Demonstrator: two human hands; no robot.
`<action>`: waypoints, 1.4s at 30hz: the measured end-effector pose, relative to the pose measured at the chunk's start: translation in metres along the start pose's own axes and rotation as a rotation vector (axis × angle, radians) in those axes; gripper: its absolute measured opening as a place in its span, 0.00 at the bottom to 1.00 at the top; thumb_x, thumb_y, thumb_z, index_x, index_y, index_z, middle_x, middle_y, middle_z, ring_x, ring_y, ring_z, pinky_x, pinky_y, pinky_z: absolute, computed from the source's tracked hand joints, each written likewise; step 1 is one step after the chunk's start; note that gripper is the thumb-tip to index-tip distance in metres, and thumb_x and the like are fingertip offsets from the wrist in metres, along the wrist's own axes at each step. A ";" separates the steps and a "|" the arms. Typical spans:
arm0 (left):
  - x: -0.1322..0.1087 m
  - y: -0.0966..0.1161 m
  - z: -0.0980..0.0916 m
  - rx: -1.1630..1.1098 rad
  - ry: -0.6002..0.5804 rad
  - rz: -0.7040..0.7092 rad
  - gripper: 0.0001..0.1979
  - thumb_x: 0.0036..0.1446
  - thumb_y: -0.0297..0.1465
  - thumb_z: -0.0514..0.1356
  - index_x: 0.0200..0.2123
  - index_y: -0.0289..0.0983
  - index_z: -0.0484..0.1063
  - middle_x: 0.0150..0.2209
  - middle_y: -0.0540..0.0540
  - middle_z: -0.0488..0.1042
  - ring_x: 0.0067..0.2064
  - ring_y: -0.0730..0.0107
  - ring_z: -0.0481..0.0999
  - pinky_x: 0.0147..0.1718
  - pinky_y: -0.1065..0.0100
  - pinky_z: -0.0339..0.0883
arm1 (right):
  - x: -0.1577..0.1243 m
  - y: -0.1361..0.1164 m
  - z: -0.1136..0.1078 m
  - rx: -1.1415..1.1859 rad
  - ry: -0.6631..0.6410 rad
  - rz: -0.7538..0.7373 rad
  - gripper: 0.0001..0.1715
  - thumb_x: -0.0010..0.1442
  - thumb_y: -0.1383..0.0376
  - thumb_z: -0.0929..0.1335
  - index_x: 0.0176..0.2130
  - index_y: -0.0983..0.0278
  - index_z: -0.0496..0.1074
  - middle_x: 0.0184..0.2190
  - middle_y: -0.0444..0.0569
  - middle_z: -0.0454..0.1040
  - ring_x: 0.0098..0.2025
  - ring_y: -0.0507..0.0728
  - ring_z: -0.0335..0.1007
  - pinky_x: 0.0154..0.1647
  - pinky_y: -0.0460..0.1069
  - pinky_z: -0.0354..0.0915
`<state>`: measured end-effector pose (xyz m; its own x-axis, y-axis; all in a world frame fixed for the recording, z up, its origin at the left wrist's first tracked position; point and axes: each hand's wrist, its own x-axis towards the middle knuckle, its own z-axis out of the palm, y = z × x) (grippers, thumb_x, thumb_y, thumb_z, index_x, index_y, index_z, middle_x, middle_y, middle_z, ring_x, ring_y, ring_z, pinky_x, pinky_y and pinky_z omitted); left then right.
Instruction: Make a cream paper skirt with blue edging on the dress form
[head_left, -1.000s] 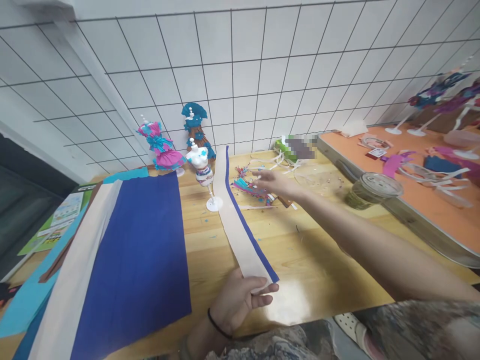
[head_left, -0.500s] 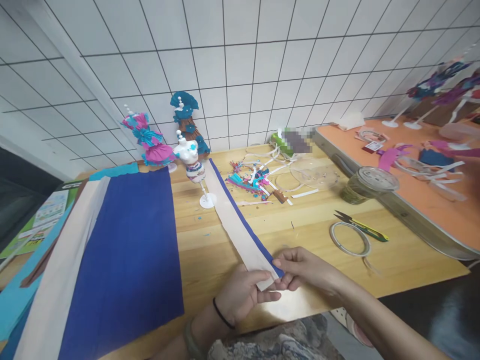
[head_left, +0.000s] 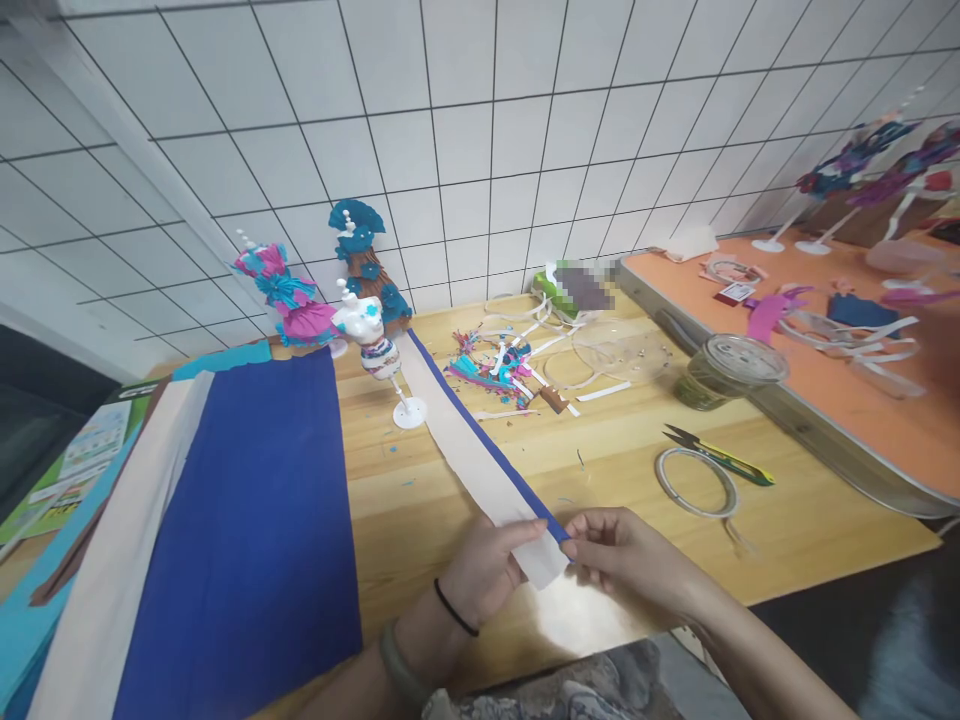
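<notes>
A long strip of paper [head_left: 469, 450], white with a dark blue edge, runs across the wooden table [head_left: 637, 500] from a small white mannequin [head_left: 375, 345] toward me. My left hand [head_left: 487, 570] pinches the strip's near end from the left, thumb on top. From the right, my right hand [head_left: 626, 555] pinches the blue edge of the same end. Both hands are closed on the strip, just above the table's front edge.
Large dark blue and white sheets [head_left: 247, 520] cover the table's left side. Two dressed mannequins [head_left: 292, 300] stand by the tiled wall. Paper scraps [head_left: 499, 365], a tape ring [head_left: 697, 480], snips [head_left: 716, 455] and a lidded cup [head_left: 724, 370] lie right. An orange table [head_left: 847, 400] adjoins.
My right hand came back from the paper scraps at the far side and took hold of the strip's near end beside my left hand. The view shifted slightly.
</notes>
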<state>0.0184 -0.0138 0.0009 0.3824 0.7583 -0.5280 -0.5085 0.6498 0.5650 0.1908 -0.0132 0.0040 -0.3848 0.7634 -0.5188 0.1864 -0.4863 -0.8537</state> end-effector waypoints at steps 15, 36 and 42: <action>0.022 -0.010 0.021 -0.018 -0.005 0.074 0.21 0.34 0.24 0.72 0.37 0.34 0.76 0.38 0.43 0.79 0.37 0.64 0.77 0.39 0.64 0.70 | -0.042 0.027 -0.123 -0.800 1.052 -0.136 0.17 0.57 0.55 0.63 0.36 0.62 0.73 0.34 0.51 0.78 0.33 0.61 0.73 0.33 0.52 0.66; 0.022 -0.015 0.011 0.058 0.012 0.148 0.21 0.37 0.26 0.71 0.38 0.33 0.74 0.39 0.43 0.79 0.39 0.63 0.77 0.42 0.62 0.69 | -0.056 0.024 -0.055 0.334 0.447 -0.181 0.28 0.52 0.66 0.68 0.53 0.58 0.62 0.40 0.49 0.73 0.33 0.54 0.71 0.39 0.50 0.66; 0.023 -0.012 0.008 0.122 0.048 0.225 0.18 0.39 0.26 0.70 0.37 0.34 0.75 0.37 0.44 0.79 0.38 0.64 0.77 0.43 0.62 0.69 | -0.059 0.025 -0.008 0.564 0.118 -0.134 0.16 0.54 0.65 0.64 0.43 0.64 0.69 0.20 0.42 0.63 0.23 0.50 0.56 0.30 0.46 0.58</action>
<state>0.0394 -0.0037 -0.0135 0.2320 0.8830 -0.4080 -0.4789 0.4688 0.7422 0.2247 -0.0666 0.0130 -0.2630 0.8599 -0.4375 -0.3790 -0.5091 -0.7728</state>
